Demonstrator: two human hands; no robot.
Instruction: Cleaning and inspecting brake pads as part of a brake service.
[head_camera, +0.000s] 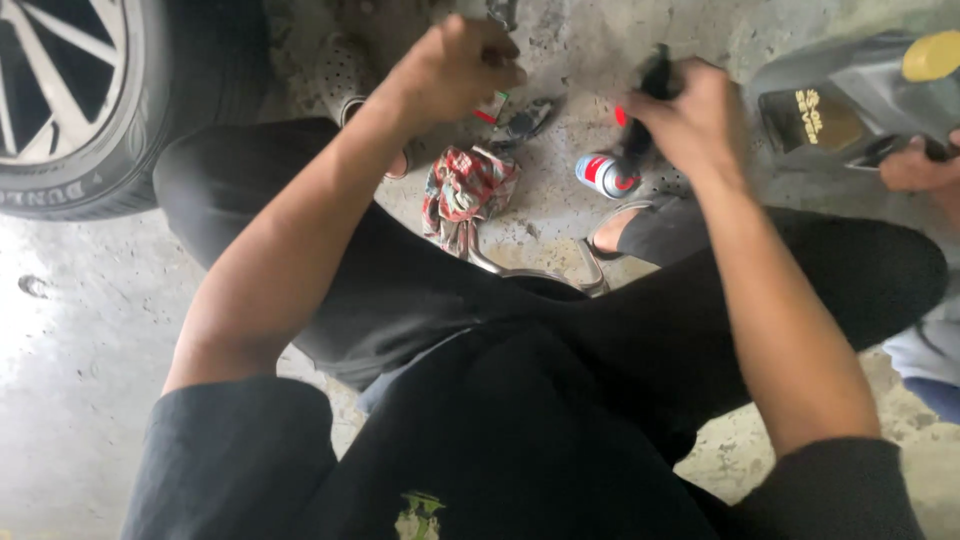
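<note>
I squat on a concrete floor (70, 340) in black trousers. My left hand (455, 65) is closed at the top centre, fingers curled around something small that I cannot make out, just above a small red and green item (492, 106). My right hand (695, 120) grips a black handle-like tool (655, 80) that sticks up from the fist. A red and white spray can (608, 175) lies on the floor just below and left of that hand. A red patterned rag (465, 195) lies between my knees, with a curved metal part (540, 272) below it.
A car wheel with a black tyre (150, 110) and alloy rim stands at the top left. A grey oil jug (850, 100) with a yellow cap is at the top right, and another person's hand (920, 165) rests by it.
</note>
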